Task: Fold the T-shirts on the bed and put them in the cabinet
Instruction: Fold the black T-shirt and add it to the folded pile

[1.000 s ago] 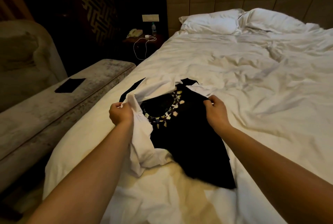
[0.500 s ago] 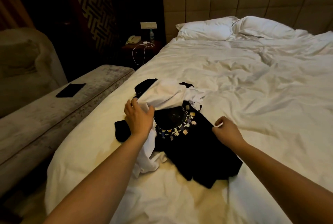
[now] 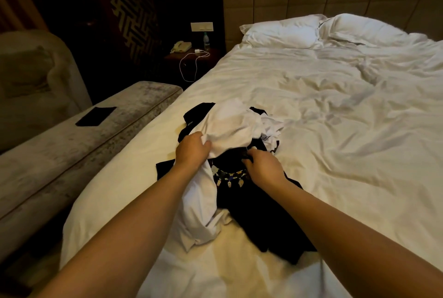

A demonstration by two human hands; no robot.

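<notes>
where shirts lie, rumpled bed point(image 3: 335, 110)

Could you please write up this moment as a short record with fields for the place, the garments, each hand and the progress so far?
place: white bed, bench along its left side
garments: white T-shirt bunched over a black T-shirt with a printed neckline
left hand: grips the white T-shirt
right hand: fingers curled at the black T-shirt's collar; grip not clear
nearby: dark flat object on the bench; phone and bottle on the nightstand
progress: nothing folded yet; no cabinet in view
</notes>
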